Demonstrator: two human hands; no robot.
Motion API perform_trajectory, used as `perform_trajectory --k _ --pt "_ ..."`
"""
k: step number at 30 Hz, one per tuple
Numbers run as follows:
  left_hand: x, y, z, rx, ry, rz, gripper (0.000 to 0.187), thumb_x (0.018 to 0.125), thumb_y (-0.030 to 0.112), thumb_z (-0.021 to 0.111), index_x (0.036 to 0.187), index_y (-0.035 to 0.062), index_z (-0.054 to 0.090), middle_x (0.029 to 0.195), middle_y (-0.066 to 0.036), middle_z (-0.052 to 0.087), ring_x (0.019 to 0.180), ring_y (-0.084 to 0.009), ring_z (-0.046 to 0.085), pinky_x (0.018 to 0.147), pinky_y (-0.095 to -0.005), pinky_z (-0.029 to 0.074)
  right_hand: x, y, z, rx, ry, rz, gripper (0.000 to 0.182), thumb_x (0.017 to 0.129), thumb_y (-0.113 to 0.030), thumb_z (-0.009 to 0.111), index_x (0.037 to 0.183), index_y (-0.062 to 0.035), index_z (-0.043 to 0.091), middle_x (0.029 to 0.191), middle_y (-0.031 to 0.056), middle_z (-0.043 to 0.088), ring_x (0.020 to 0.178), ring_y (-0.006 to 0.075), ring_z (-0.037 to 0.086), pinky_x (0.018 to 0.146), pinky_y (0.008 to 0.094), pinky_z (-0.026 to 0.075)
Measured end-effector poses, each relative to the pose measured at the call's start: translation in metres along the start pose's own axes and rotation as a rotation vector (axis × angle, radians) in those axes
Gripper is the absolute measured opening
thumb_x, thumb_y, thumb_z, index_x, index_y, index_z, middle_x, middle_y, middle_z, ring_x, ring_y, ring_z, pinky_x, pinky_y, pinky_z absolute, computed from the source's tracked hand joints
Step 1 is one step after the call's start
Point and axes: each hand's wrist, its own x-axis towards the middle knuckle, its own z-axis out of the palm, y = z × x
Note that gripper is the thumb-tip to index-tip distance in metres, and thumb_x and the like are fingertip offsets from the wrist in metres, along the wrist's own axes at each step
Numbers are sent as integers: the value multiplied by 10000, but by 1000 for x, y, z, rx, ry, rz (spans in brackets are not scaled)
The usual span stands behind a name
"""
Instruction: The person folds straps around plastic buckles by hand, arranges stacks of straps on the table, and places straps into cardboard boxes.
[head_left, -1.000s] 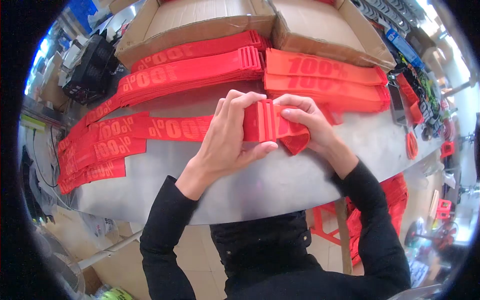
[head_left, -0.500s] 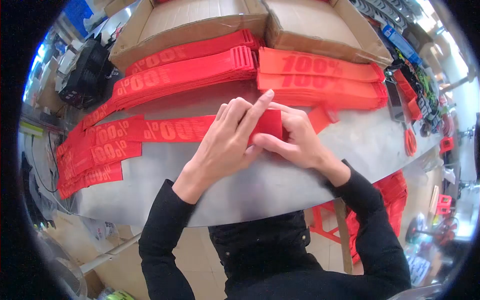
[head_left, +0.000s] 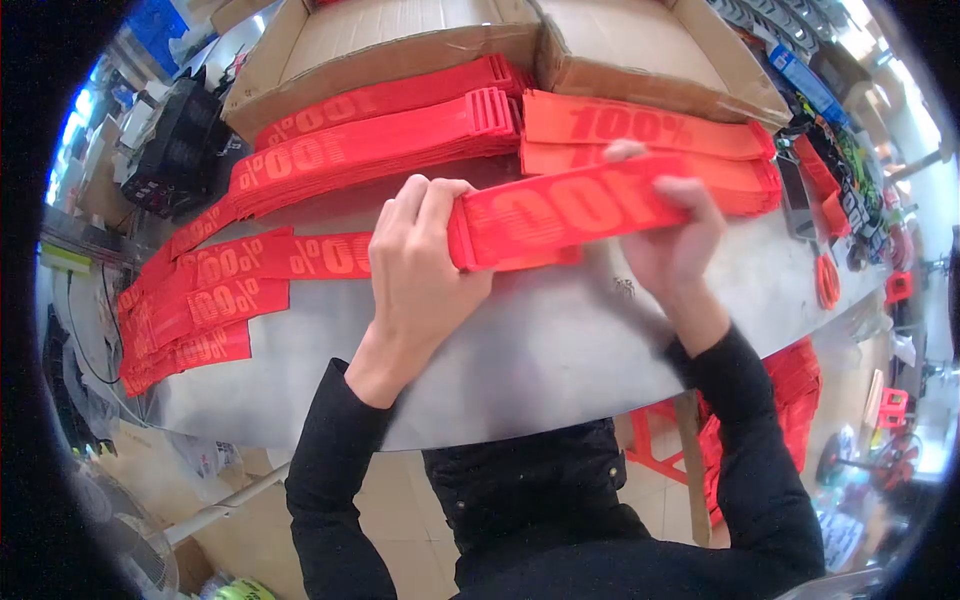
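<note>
A red strap with 100% print [head_left: 570, 210] stretches between my two hands over the grey table. My left hand [head_left: 420, 250] is closed on its left end, near a folded edge. The blurred fingers of my right hand [head_left: 672, 225] wrap round its right end, raised off the table. More red straps [head_left: 225, 290] lie overlapping to the left, one running up to my left hand. Behind my hands sit a stack of red straps [head_left: 370, 150] and, right of it, a stack of orange-red straps [head_left: 650, 130].
Two open cardboard boxes [head_left: 390, 62] [head_left: 650, 70] stand at the back. A black case [head_left: 175, 150] is at the back left. Orange-handled scissors [head_left: 827, 282] and a phone-like dark object [head_left: 790, 195] lie at the right. Red fabric [head_left: 790, 385] hangs below the table's right edge.
My right hand has moved right and up with the strap's end, and the strap now spans between my hands. My left hand has shifted slightly left, its fingers more curled.
</note>
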Motion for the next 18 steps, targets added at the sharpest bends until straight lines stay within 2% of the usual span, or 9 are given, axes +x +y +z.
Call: perform_trajectory --k 3,6,11,14,18 --pt "-1 -1 -2 14 52 -25 362 664 70 745 996 23 608 880 -156 578 821 -379 602 718 -435 500 3 0 -10 104 61 -50 536 825 -197 538 1245 136 529 1305 207 570 1264 337 521 1128 455 372" --pt "2 -1 -3 30 110 -35 352 652 93 748 973 42 614 867 -136 582 794 -364 592 703 -439 493 3 2 -13 185 128 -87 513 800 -175 484 1197 143 545 1258 232 597 1262 345 514 1163 430 316" --pt "3 -5 -7 75 152 -31 337 659 92 734 970 39 616 869 -127 594 791 -358 600 707 -429 500 4 -7 -15 225 95 -86 510 802 -170 483 1192 154 543 1259 236 595 1246 346 528 1147 427 340" --pt "2 -5 -5 81 139 -34 334 660 92 731 971 40 619 872 -124 600 793 -358 601 707 -426 502 3 -10 -21 338 -35 -54 509 802 -164 483 1190 160 538 1272 241 587 1250 352 528 1140 430 354" --pt "4 -6 -5 59 168 -22 335 649 93 748 950 36 612 898 -142 592 780 -352 597 695 -411 496 3 -8 -20 215 17 -98 508 835 -178 484 1209 161 537 1297 246 582 1251 349 539 1137 427 365"
